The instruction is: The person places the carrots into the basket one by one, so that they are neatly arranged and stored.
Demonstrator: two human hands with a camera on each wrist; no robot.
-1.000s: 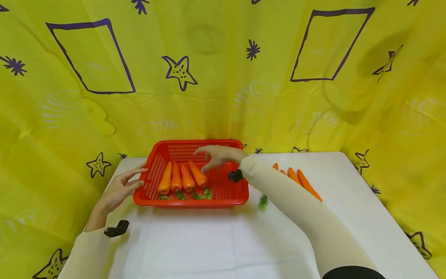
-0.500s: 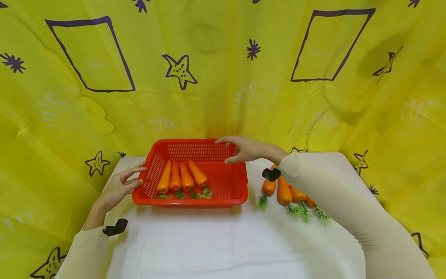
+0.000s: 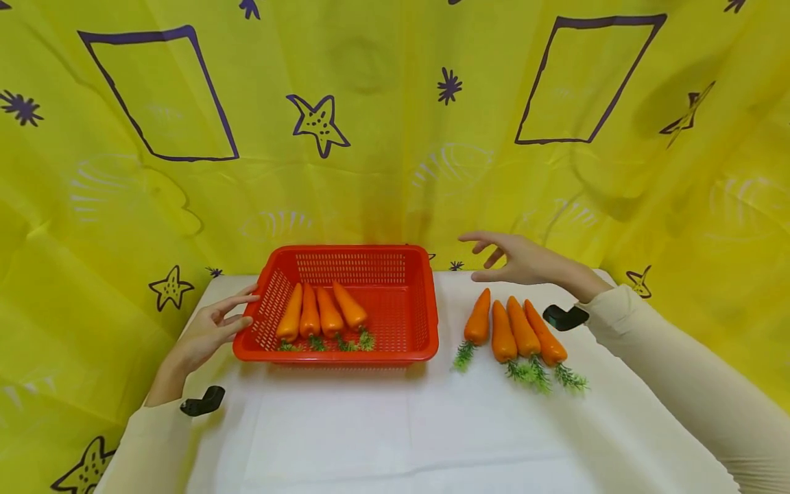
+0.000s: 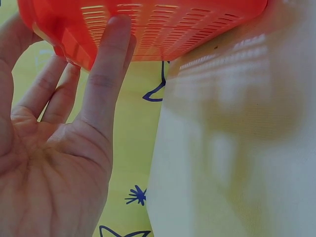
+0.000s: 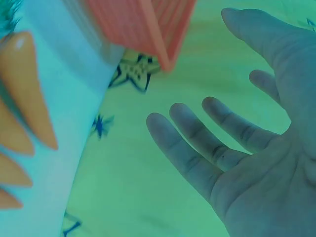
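Observation:
A red plastic basket (image 3: 345, 357) with slotted walls stands at the back of the white table. Inside, toward its left, several orange carrots (image 3: 330, 314) lie side by side, green tops facing me. My left hand (image 3: 206, 336) touches the basket's left side with fairly straight fingers; in the left wrist view its thumb (image 4: 106, 74) lies against the slotted outer wall. To the right of the basket, several more carrots (image 3: 524, 329) lie on the table. Beyond their tips, my right hand (image 3: 521, 259) hovers with spread fingers and holds nothing, as the right wrist view also shows.
Yellow curtains (image 3: 382, 185) with purple drawings rise behind and on both sides of the white table (image 3: 333, 425). A small black device (image 3: 202, 401) sits at the left wrist, and another black device (image 3: 564, 317) at the right wrist.
My right hand has moved from over the basket's inside to the right, above the loose carrots, which now show fully. My left hand and the carrots in the basket stay put.

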